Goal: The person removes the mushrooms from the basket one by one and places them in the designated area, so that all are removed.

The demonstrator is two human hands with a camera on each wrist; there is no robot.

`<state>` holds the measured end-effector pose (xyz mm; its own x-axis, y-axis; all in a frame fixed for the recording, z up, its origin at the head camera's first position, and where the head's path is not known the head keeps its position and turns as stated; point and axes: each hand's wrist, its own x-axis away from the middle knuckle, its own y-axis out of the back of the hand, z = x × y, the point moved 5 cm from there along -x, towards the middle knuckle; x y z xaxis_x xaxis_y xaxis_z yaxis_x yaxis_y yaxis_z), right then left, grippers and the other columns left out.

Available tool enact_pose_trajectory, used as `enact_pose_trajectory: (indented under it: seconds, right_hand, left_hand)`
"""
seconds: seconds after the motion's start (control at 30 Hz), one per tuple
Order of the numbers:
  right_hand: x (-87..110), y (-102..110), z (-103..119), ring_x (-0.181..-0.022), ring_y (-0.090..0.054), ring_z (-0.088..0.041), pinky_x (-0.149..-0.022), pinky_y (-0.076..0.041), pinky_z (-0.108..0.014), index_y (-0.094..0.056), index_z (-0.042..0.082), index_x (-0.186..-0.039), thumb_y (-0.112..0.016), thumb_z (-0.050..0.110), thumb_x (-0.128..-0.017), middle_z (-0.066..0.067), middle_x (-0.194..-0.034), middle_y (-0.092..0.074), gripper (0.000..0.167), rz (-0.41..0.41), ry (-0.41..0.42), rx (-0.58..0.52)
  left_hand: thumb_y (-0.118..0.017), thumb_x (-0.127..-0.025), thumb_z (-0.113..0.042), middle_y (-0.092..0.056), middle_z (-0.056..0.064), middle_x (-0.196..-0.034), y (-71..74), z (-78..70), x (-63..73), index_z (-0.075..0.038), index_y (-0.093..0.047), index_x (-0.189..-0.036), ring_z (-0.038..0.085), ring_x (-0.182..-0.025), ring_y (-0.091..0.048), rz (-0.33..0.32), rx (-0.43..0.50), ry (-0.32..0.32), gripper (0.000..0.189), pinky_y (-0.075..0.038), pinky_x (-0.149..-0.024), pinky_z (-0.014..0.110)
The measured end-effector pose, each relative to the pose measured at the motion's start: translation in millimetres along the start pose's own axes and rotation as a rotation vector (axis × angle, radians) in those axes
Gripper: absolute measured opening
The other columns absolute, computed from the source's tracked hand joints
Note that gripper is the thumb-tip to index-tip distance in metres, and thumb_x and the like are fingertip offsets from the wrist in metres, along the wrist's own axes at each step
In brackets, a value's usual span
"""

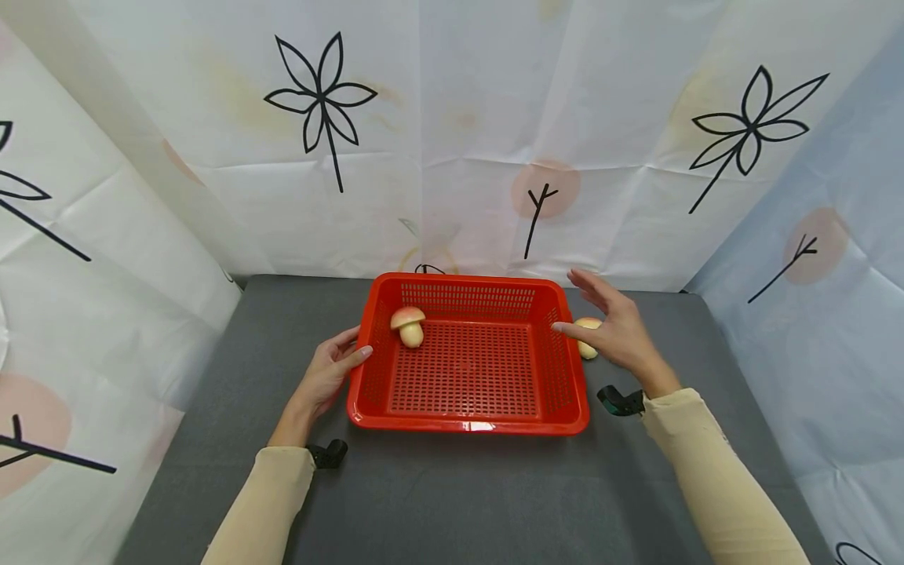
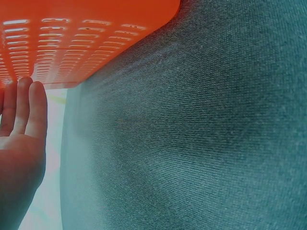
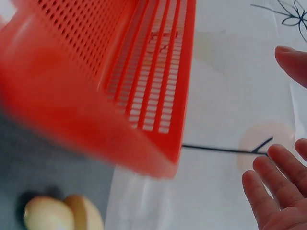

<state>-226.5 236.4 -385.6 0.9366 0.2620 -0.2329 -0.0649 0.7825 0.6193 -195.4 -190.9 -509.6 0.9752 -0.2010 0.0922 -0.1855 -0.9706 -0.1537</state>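
A red plastic basket (image 1: pixel 466 424) with slotted walls sits in the middle of the grey table. My left hand (image 1: pixel 330 370) holds its left side, the thumb over the rim and the fingers (image 2: pixel 36 108) along the outer wall. Inside, near the left wall, lies a toy mushroom (image 1: pixel 409 326) with a reddish cap and pale stem. My right hand (image 1: pixel 620 329) hovers by the basket's right rim, thumb and fingers spread, holding nothing. Below that hand, a second mushroom (image 1: pixel 588 351) lies on the table outside the basket, partly covered by the hand; the right wrist view shows this mushroom (image 3: pixel 60 214) blurred.
Grey cloth covers the table (image 1: pixel 452 502). White fabric (image 1: pixel 466 141) printed with black plant drawings hangs behind it and along both sides. Each wrist carries a small black camera, such as the one (image 1: pixel 620 401) on the right.
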Motion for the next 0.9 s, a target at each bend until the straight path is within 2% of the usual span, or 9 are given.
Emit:
enact_pose_trajectory:
  seconds: [0.23,0.5,0.67,0.9]
  right_hand:
    - [-11.9,-23,11,-0.138,-0.046,-0.037,-0.114,-0.035,-0.059,-0.042,0.013,-0.155,-0.088,0.021,-0.082,-0.010,-0.155,-0.046,0.088,0.048,0.009,-0.039]
    - [-21.7,-51,20,-0.139,-0.046,-0.035,-0.114,-0.038,-0.053,-0.040,0.011,-0.156,-0.088,0.020,-0.081,-0.011,-0.156,-0.045,0.089,0.098,0.046,-0.090]
    - [-28.6,-66,24,-0.140,-0.045,-0.032,-0.115,-0.036,-0.055,-0.041,0.013,-0.155,-0.088,0.020,-0.081,-0.009,-0.156,-0.044,0.088,0.115,0.052,-0.162]
    - [-37.9,-90,27,-0.141,-0.044,-0.030,-0.114,-0.036,-0.058,-0.040,0.018,-0.156,-0.088,0.025,-0.082,-0.004,-0.157,-0.044,0.089,0.166,0.011,-0.226]
  left_hand:
    - [-0.062,-0.102,-0.009,-0.042,0.026,-0.153,0.7,1.1,-0.8,0.001,-0.033,-0.156,0.022,-0.127,-0.058,0.008,0.008,-0.009,0.063,-0.056,-0.095,0.033]
    - [-0.064,-0.101,-0.010,-0.044,0.025,-0.152,1.0,1.8,-1.0,0.000,-0.033,-0.156,0.031,-0.131,-0.054,-0.004,-0.001,0.000,0.064,-0.055,-0.097,0.036]
    - [-0.064,-0.101,-0.011,-0.044,0.025,-0.152,0.8,1.4,-1.0,0.000,-0.033,-0.156,0.033,-0.132,-0.053,0.001,0.002,0.001,0.064,-0.054,-0.098,0.040]
    - [-0.064,-0.102,-0.011,-0.044,0.025,-0.152,1.0,1.5,-0.4,0.000,-0.033,-0.156,0.035,-0.132,-0.053,-0.001,-0.011,-0.004,0.064,-0.052,-0.100,0.043]
